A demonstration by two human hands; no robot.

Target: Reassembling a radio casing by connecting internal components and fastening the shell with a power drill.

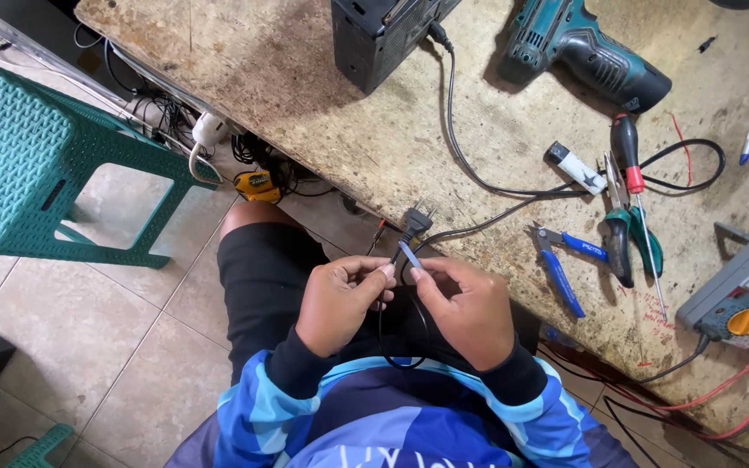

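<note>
Your left hand (340, 299) and right hand (470, 308) pinch a small grey strip (409, 255) between their fingertips above your lap; just beyond sits the black plug (415, 222); farther, blue pliers (556, 264) on the workbench (305, 95).

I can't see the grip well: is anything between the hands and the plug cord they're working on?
Nothing visible: the left hand and right hand both already pinch the black cord just below its plug.

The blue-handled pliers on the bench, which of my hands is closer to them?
Right. Your right hand sits just left of the blue-handled pliers, near the bench edge; your left hand is farther left, beyond it, over your lap.
</note>
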